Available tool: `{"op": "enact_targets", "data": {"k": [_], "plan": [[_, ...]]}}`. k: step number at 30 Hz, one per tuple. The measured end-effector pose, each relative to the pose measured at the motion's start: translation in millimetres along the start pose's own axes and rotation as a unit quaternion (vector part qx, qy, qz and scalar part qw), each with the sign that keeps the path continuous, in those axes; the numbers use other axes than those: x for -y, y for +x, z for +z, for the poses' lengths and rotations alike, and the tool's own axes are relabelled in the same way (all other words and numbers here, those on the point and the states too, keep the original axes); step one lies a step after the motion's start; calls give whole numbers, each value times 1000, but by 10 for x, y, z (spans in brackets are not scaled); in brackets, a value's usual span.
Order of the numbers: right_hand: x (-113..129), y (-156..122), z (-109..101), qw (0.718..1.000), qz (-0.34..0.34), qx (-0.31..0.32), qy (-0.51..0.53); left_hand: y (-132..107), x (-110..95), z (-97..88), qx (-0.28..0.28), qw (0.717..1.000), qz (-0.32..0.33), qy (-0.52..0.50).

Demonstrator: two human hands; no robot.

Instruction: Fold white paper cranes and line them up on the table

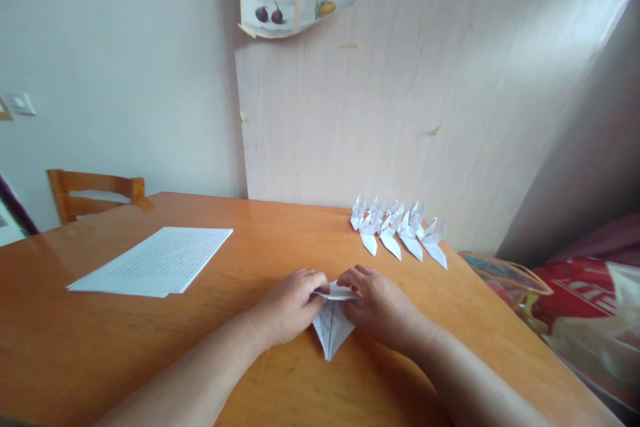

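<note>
A half-folded white paper piece (332,328) lies on the wooden table (250,347), its point toward me. My left hand (293,307) pinches its upper left edge, fingers curled. From the right, my right hand (377,303) presses and pinches the upper right edge. Both hands are closed on the paper. Beyond them, near the table's far edge, stands a row of several finished folded white paper figures (397,230).
A stack of printed white sheets (155,260) lies on the table at the left. A wooden chair back (95,190) stands behind the far left corner. A pale wood panel (400,80) rises behind the table. Red bags (575,293) sit to the right.
</note>
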State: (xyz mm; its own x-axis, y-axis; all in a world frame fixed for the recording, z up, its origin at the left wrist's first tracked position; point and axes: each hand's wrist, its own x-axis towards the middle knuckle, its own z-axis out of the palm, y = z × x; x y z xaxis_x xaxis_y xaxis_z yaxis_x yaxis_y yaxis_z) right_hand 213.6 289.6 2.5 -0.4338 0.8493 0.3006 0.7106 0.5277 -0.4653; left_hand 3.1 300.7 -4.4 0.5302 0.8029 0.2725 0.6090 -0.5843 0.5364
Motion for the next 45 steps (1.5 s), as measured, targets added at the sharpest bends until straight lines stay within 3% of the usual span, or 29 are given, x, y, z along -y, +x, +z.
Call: {"op": "enact_targets", "data": {"k": [9,22,32,37,40,43,45], "plan": [[52,8,37,998,25,-4,-56,37,15,39,-24,996,-51,-71],[105,14,-15,990,80,20,-112,43,1,53,-39,992,-47,-106],[70,6,9,990,116,17,-83,55,21,66,-20,987,-74,-141],[23,2,15,990,125,17,-55,48,4,-27,-3,969,-102,-227],[4,12,11,990,135,22,-37,51,58,-126,-39,955,-121,-269],[-19,24,16,990,140,19,-22,48,145,-204,-74,948,-163,-263],[-39,29,26,990,140,17,-16,37,193,-229,-61,950,-180,-248]]}}
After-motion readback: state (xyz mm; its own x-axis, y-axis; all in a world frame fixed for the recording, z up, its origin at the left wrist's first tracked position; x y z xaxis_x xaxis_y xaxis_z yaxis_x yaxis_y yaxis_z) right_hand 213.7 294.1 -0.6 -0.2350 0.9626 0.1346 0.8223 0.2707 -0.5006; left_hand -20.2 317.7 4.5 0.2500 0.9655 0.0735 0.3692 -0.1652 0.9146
